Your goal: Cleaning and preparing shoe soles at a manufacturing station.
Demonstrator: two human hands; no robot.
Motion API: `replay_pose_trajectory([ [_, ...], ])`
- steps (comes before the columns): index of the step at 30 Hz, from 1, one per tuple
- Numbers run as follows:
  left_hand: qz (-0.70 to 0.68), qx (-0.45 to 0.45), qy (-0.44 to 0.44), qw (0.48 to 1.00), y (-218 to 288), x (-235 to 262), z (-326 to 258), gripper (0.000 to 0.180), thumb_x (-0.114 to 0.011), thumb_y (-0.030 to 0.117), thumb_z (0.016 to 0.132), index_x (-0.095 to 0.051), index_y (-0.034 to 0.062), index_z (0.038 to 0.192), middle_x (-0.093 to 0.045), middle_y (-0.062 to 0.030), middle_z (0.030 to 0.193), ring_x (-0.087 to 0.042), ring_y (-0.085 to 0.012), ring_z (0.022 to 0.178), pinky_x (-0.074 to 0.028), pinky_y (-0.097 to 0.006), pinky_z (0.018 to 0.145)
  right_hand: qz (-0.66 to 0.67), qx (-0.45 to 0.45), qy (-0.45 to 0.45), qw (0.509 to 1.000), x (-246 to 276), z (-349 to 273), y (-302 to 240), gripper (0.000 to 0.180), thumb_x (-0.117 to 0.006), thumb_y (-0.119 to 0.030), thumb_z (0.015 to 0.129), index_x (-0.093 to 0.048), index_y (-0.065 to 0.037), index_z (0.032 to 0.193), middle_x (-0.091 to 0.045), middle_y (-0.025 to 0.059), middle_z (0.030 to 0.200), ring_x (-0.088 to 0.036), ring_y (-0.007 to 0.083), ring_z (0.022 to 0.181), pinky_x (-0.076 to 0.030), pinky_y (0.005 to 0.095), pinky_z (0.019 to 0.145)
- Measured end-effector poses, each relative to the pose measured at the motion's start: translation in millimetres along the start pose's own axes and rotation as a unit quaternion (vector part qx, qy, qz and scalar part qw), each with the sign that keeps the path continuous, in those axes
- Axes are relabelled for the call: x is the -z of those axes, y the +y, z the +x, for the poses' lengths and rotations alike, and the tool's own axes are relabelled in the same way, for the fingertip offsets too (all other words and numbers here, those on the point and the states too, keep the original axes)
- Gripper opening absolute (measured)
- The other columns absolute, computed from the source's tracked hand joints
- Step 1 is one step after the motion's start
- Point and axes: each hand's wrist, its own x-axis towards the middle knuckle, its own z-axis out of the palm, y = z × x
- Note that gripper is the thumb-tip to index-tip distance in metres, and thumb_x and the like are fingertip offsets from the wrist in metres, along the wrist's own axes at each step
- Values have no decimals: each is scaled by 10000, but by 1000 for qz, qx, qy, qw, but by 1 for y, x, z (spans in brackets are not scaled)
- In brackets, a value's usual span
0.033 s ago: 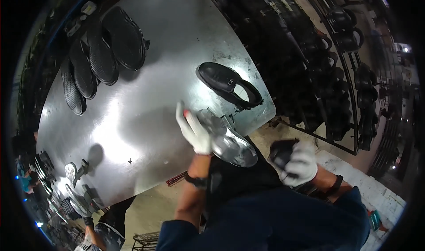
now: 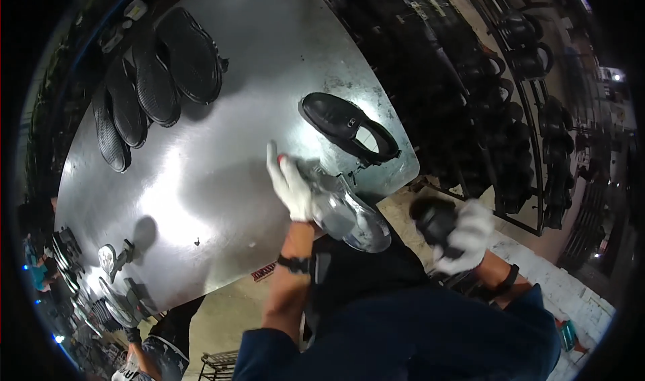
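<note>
Nearest, the right hand, white-gloved and blurred by motion, has its fingers curled around a dark shoe-like piece, holding it off the tabletop's near edge; the piece is too smeared to make out fully.

The left hand, also gloved, has its fingers stretched out, one pointing away, and lies along the left flank of a silver shoe-shaped form. It touches the form; whether a hidden thumb clamps it, I cannot tell. The form reaches past the near edge of the tabletop, tilted, between the two hands and well apart from the dark piece.

The step in hand looks like handling the form and the dark piece separately, one at each hand; I judge the next move calls for a steady grip on the smooth form.

Just beyond the left hand, to its right, a black slip-on shoe rests upright, opening up. Farther left stand four black shoes, soles showing. Off to the right is a shoe rack.
</note>
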Motion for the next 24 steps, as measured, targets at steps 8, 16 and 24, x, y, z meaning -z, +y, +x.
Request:
replay_pose_trajectory([
  [8,222,-104,-51,968,-97,32,73,281,-545,165,1049,-711,-4,1199,-727,-146,1066,-669,-234,979,-520,-356,927,32,-302,-57,951,-132,4,53,858,-854,-143,778,-443,-6,1519,-500,215,1526,-464,386,1450,-392,470,1200],
  [16,-153,239,-148,947,-82,51,-90,624,-674,178,986,-442,0,1537,-628,-98,1354,-619,-208,1218,-494,-376,1076,-100,-425,-353,827,-177,109,95,880,-794,-487,843,-487,113,1409,-649,321,1317,-682,433,1187,-551,473,1026],
  [24,-277,81,123,950,8,75,-21,581,-626,457,1015,-510,105,1462,-598,-86,1344,-585,-263,1258,-509,-484,1075,-28,-509,-119,852,-223,115,152,702,-691,-273,848,-491,132,1385,-590,387,1341,-610,509,1241,-490,507,1093],
])
